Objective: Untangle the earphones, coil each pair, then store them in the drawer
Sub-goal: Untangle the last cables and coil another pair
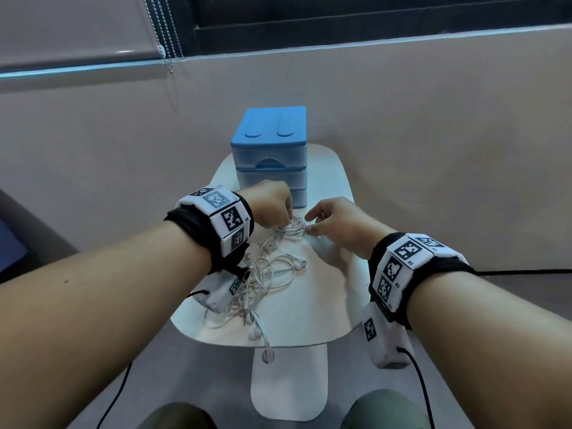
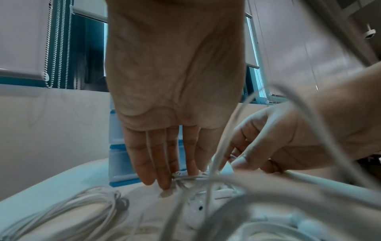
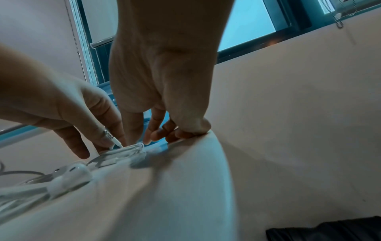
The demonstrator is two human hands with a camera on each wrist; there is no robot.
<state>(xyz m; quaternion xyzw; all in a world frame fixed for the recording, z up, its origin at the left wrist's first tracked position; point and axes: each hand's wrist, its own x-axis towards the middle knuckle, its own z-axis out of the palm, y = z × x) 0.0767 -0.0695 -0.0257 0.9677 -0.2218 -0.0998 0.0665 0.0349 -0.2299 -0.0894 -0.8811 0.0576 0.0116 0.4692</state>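
A small coil of white earphones (image 1: pixel 294 229) lies on the white table (image 1: pixel 325 289) in front of the blue drawer unit (image 1: pixel 269 153). My left hand (image 1: pixel 286 216) reaches down onto the coil (image 2: pixel 185 176), and its thumb and fingers pinch the metal plug (image 3: pixel 112 138) at the coil's end. My right hand (image 1: pixel 309 224) meets the same coil (image 3: pixel 128 150) from the right, thumb and index finger closing on its looped end. A loose tangle of further white earphones (image 1: pixel 266 280) sprawls under my left wrist.
All three drawers of the unit look closed. One earbud (image 1: pixel 267 348) hangs over the table's near edge. Two earbuds (image 3: pixel 70 172) lie just left of the coil. A wall stands close behind the table, and my knees are below its front.
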